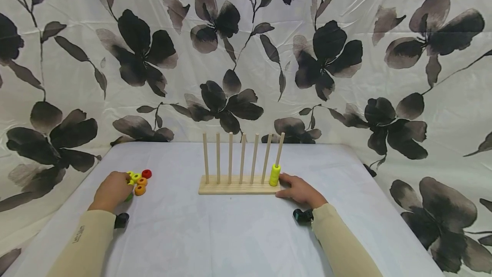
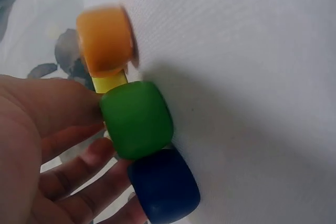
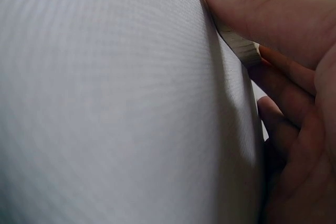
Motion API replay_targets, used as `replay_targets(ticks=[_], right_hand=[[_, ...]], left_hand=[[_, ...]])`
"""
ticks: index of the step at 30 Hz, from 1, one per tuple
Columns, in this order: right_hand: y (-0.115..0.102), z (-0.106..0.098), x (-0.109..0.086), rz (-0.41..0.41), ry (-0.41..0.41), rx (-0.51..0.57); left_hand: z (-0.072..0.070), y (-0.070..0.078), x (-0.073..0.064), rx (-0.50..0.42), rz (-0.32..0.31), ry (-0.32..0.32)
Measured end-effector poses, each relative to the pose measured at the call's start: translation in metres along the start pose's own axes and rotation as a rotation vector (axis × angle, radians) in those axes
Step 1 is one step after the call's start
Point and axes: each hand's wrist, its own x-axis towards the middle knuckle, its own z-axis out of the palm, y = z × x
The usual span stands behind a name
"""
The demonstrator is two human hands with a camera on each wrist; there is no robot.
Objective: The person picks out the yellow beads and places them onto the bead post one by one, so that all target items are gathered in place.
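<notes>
A wooden peg stand (image 1: 238, 188) with several upright pegs is on the table. Yellow beads (image 1: 274, 175) are stacked on its rightmost peg. My right hand (image 1: 299, 189) grips the right end of its base, thumb along the front edge, fingers at the end. At the left, my left hand (image 1: 112, 190) reaches in among loose beads: a red bead (image 1: 146, 174), an orange bead (image 1: 140, 190), yellow ones, a green bead (image 2: 137, 120) and a blue bead (image 2: 164, 184). The green bead hides the thumb tip in the left wrist view, so whether I pinch a bead is unclear.
A white cloth (image 1: 230, 234) covers the table. Behind it hangs a floral curtain (image 1: 269, 84). A dark wrist camera (image 1: 121, 220) is on the left wrist, and another wrist camera (image 1: 303, 216) on the right.
</notes>
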Motion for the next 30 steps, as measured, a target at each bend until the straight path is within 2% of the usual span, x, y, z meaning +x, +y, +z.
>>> replay_targets(ticks=[8, 18, 23, 30], right_hand=[[-0.0014, -0.0013, 0.0015, -0.003, 0.003, 0.000], [-0.0013, 0.0008, 0.0007, 0.042, -0.009, 0.031], [-0.0031, 0.0010, 0.0015, 0.050, -0.012, 0.025], [-0.0015, 0.0008, 0.0011, 0.024, -0.009, 0.011]], left_hand=[[0.0013, -0.0021, 0.0024, -0.010, 0.042, 0.010], [0.0027, -0.0022, 0.0025, -0.010, -0.001, -0.003], [0.0001, -0.0012, 0.0001, -0.005, 0.007, 0.001], [-0.0067, 0.0011, -0.0064, -0.045, 0.031, 0.011]])
